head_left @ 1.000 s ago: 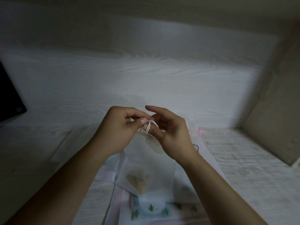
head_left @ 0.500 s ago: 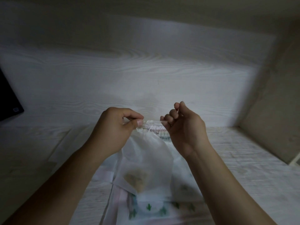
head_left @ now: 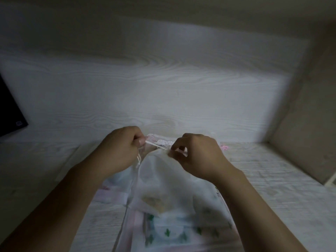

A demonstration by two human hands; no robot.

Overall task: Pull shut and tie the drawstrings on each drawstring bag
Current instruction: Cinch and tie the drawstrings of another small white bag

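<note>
At frame centre, left hand (head_left: 121, 149) pinches the cord (head_left: 154, 144), right hand (head_left: 195, 157) pinches the bag (head_left: 163, 180) neck, probably to tighten the knot.

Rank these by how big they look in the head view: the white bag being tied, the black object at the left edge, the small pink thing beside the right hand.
1. white bag
2. black object, partly cut off
3. pink thing

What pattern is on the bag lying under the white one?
Small green cactus shapes on the pink-edged bag, seen in the head view.
</note>
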